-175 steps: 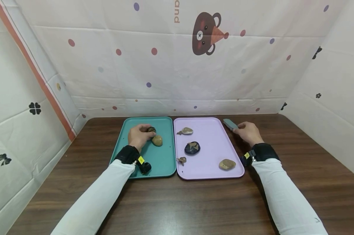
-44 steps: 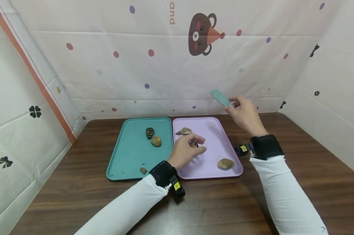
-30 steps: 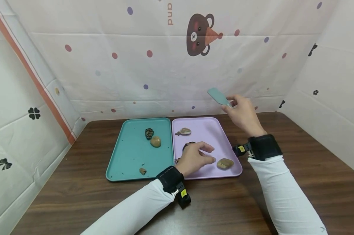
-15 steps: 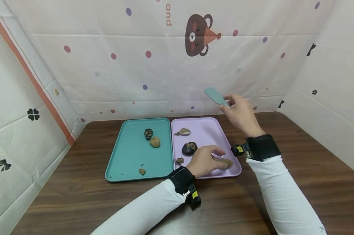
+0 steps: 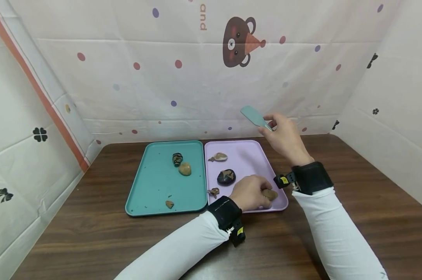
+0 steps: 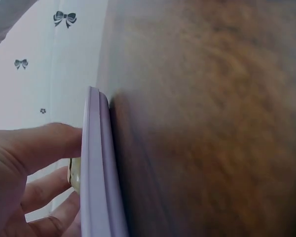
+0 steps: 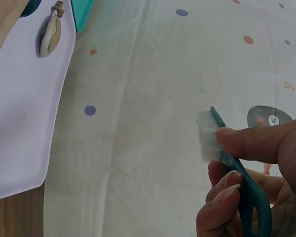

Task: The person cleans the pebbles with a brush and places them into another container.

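My left hand (image 5: 249,193) reaches into the front right of the lilac tray (image 5: 251,155), thumb and fingers around a smooth tan stone (image 5: 271,194). In the left wrist view part of the stone (image 6: 75,174) shows between the fingers, behind the tray's rim. Raised beyond the tray's far right corner, my right hand (image 5: 284,136) holds a small teal brush (image 5: 252,114) by its handle. The right wrist view shows its white bristles (image 7: 209,140) facing away from the palm, with the thumb on the brush's back edge.
The lilac tray also bears a black stone (image 5: 226,177) with a brown patch, a pale pebble (image 5: 220,156) and a brown scrap (image 5: 214,192). Left of it, a teal tray (image 5: 155,175) holds a striped stone (image 5: 177,159), a tan stone (image 5: 185,169) and a small brown chip (image 5: 169,204).
My left hand has left the striped stone in the teal tray, crossed right over the lilac tray and closed on the tan stone. My right hand has lifted the brush from the table's back right.
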`<action>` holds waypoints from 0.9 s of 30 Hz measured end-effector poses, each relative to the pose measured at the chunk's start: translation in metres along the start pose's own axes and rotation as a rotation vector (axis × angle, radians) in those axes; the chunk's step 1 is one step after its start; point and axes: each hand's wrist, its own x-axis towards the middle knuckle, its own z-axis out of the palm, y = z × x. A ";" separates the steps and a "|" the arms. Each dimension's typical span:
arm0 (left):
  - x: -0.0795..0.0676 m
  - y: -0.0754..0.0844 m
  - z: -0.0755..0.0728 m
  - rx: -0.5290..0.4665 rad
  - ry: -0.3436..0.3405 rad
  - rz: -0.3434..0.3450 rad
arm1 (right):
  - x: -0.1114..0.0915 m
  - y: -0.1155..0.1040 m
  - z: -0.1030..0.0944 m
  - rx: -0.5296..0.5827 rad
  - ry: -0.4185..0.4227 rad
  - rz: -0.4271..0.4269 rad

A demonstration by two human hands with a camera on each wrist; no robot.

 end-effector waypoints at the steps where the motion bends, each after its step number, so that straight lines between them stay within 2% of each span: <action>1: 0.000 0.000 0.000 0.002 0.000 0.000 | 0.000 0.000 0.001 -0.001 -0.001 -0.003; 14: 0.000 -0.003 -0.005 -0.004 -0.014 0.028 | -0.002 -0.004 0.002 -0.011 -0.004 -0.038; 20: -0.001 -0.011 -0.018 -0.064 0.041 0.053 | -0.002 -0.006 0.003 -0.010 0.016 -0.067; 27: -0.002 -0.021 -0.039 -0.141 0.123 0.012 | -0.003 -0.010 0.004 -0.004 0.042 -0.093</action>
